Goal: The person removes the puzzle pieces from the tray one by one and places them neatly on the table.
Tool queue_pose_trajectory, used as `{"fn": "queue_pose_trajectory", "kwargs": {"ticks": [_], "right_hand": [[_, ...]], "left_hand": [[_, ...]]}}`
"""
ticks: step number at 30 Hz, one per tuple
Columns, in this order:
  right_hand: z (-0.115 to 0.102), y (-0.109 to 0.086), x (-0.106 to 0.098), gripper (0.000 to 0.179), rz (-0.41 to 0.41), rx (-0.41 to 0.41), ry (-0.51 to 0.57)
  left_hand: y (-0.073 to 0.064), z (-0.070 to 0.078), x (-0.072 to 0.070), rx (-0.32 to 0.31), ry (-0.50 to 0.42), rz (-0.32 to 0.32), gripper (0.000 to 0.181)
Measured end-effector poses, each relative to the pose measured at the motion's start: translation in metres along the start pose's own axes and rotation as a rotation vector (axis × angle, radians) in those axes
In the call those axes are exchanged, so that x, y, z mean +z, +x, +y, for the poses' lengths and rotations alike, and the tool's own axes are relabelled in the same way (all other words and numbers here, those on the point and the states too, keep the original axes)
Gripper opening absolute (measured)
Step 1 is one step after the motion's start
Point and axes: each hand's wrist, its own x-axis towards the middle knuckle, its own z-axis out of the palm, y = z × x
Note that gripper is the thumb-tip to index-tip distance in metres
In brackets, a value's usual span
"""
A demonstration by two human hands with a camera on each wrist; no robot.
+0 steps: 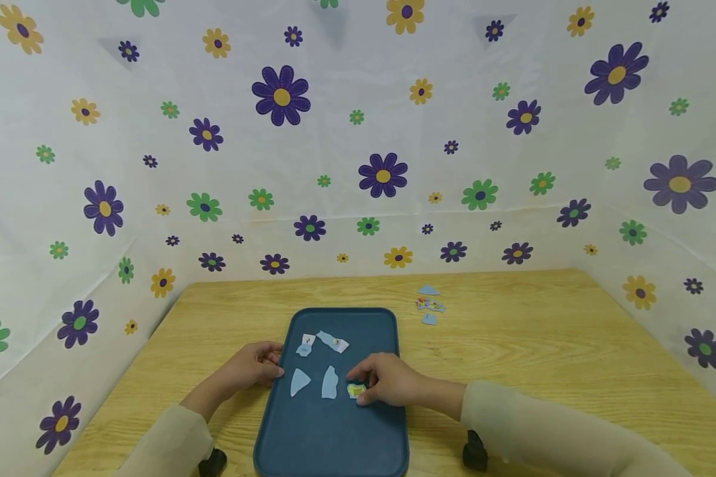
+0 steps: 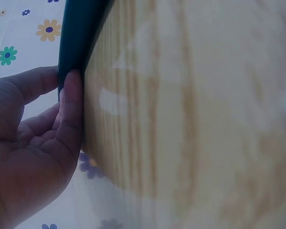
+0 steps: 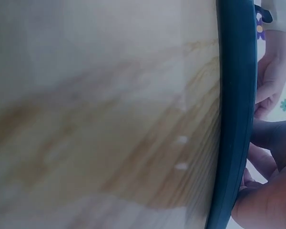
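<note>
Five flat pieces lie on one dark blue tray [image 1: 331, 440]: a pale blue triangle [image 1: 299, 382], a tall blue piece [image 1: 330, 383], a printed piece [image 1: 305, 346] with a blue end, a slanting strip [image 1: 332, 342] and a yellow-printed piece [image 1: 355, 391]. Three more I count on the wooden table [image 1: 513, 344], in a column beyond the tray's right side: a blue sliver [image 1: 428, 290], a multicoloured piece [image 1: 431, 305] and a small blue piece [image 1: 429, 319]. Two pale sleeves [image 1: 561, 427] come in from the near side.

On my head feed the right hand [image 1: 394, 379] covers part of the yellow-printed piece, and its picture is too small for me to read. The tray's near edge runs down to the bottom of that feed. My right wrist feed is mostly blurred table, and the tray's wall hides the fingertips there.

The left hand [image 1: 250, 363] grips the tray's left rim, its fingers narrow on either side of the edge. The right reaches over the tray's right edge, thumb and forefinger drawn close, pinching the yellow-printed piece; whether it is raised off the tray I cannot tell
</note>
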Motion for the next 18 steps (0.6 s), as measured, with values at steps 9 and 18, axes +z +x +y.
{"fn": "queue_pose_trajectory", "kwargs": {"ticks": [9, 18], "right_hand": [[-0.0027, -0.0006, 0.0003, 0.034, 0.008, -0.003, -0.044], [-0.0044, -0.0004, -0.0005, 0.033, 0.005, -0.018, -0.035]], "left_hand": [[-0.0002, 0.0009, 0.0019, -0.010, 0.012, 0.015, 0.050], [0.0006, -0.0012, 0.0014, 0.000, 0.024, 0.013, 0.050]]}}
